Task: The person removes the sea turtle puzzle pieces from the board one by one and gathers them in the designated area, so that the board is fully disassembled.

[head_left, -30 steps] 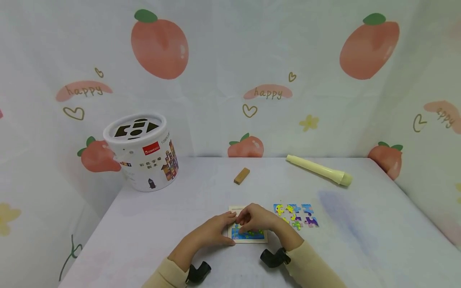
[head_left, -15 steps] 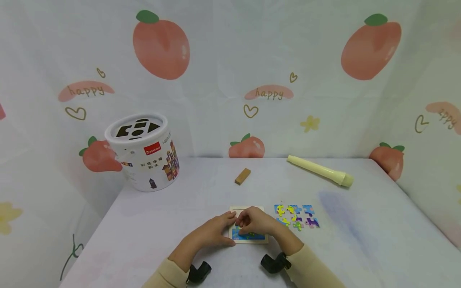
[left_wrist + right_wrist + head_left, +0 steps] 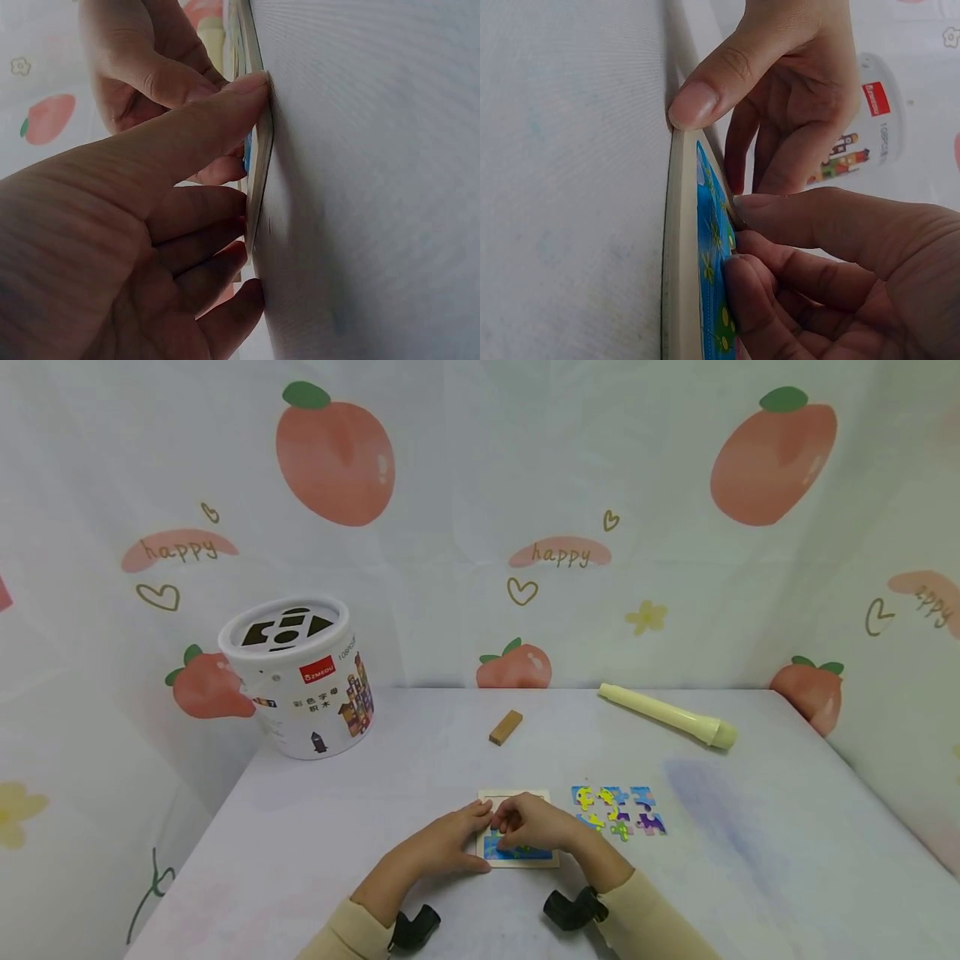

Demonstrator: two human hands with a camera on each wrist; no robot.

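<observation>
A small jigsaw puzzle in a pale wooden frame [image 3: 517, 863] lies on the table in front of the person. Blue picture [image 3: 714, 262] with green and yellow shapes fills its near part. My left hand [image 3: 450, 842] holds the frame at its left side, thumb on the near corner, fingers along the far left edge. Over the puzzle, my right hand [image 3: 542, 822] has thumb and forefinger brought together at the surface; the puzzle piece between them is mostly hidden. Loose puzzle pieces [image 3: 649, 823], blue, yellow, green and purple, lie in rows right of the frame.
A white block bucket [image 3: 315, 693] with a shape-cut lid stands at the back left. Behind the frame lies a small wooden block [image 3: 506, 727]. A pale yellow stick-like tube [image 3: 663, 712] lies at the back right. Printed cloth hangs behind the table.
Both hands keep their places on the puzzle. The right hand dipped slightly between the first frame and the later ones. The whole head view also shifted a little.
</observation>
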